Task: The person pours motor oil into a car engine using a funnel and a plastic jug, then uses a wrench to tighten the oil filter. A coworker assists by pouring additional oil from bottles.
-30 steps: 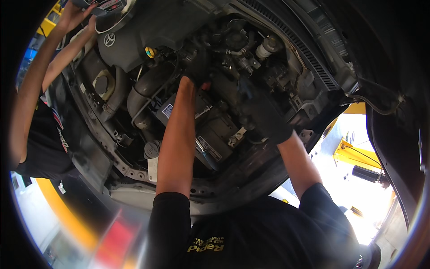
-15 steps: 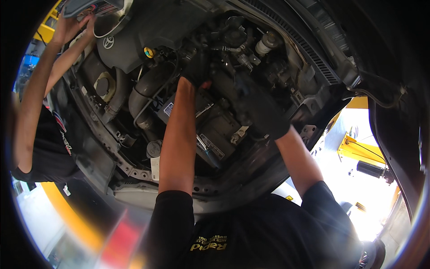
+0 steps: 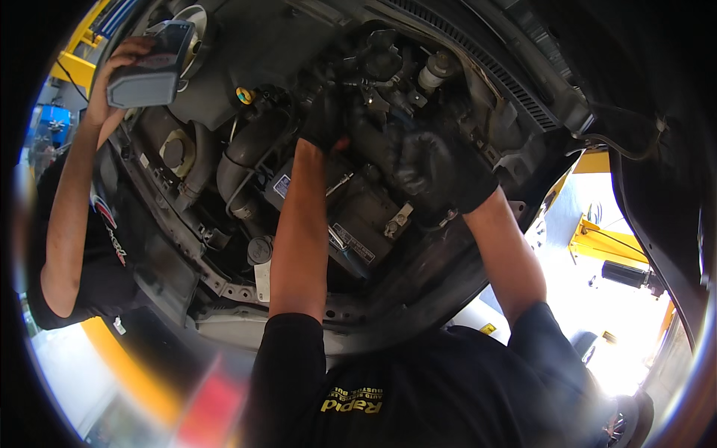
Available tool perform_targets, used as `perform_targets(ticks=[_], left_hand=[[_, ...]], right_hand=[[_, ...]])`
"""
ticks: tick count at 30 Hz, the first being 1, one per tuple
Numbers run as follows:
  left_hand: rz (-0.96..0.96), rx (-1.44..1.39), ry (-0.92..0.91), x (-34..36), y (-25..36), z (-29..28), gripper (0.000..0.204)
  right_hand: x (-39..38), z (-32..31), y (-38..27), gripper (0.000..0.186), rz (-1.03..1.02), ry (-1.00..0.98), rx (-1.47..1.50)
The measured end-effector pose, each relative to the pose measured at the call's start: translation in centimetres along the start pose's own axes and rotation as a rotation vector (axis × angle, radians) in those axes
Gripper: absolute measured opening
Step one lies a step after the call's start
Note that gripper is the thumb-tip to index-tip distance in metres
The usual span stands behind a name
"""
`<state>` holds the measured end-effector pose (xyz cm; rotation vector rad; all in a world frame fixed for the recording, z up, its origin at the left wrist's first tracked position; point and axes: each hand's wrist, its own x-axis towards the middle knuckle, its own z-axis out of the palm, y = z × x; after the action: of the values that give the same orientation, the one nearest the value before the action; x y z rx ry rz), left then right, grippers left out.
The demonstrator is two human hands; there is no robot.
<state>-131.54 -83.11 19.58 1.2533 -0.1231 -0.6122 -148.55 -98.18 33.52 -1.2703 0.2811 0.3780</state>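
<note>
My two hands, in black gloves, are inside a car's engine bay. My left hand (image 3: 326,116) reaches deep among dark hoses and metal parts behind the battery (image 3: 377,213); shadow hides its fingertips. My right hand (image 3: 441,164) hovers above the battery's far right side, its fingers curled into a fist. Whatever it grips, if anything, I cannot make out. On top of the battery lie a metal tool with a blue-grey handle (image 3: 349,246) and a thin shiny rod (image 3: 340,184). A metal terminal clamp (image 3: 399,222) shows at the battery's right corner.
At the left, a co-worker's hand (image 3: 123,63) holds a grey bottle (image 3: 153,75) beside a pale round funnel (image 3: 196,41). A yellow dipstick handle (image 3: 245,95), a thick air hose (image 3: 243,160) and a metal canister (image 3: 437,71) surround the work area. The raised hood (image 3: 657,194) hangs at right.
My right hand has shifted slightly right, its fingers now showing curled where they were blurred. My left hand stays nearly in place. The co-worker's bottle has come lower, into fuller view.
</note>
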Motion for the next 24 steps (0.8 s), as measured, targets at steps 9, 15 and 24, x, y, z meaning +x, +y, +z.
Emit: perform_targets(ticks=[9, 15, 24], left_hand=[[0.039, -0.236, -0.016, -0.4, 1.0, 2.3, 0.061], [0.352, 0.168, -0.05, 0.7, -1.3, -0.9, 0.057], [0.796, 0.797, 0.129, 0.8, -2.4, -0.6, 0.057]], right_hand=[[0.1, -1.7, -2.4, 0.007, 0.202, -0.136, 0.223], [1.7, 1.6, -1.9, 0.008, -0.056, -0.027, -0.201], [2.1, 4.9, -2.1, 0.013, 0.067, -0.013, 0.2]])
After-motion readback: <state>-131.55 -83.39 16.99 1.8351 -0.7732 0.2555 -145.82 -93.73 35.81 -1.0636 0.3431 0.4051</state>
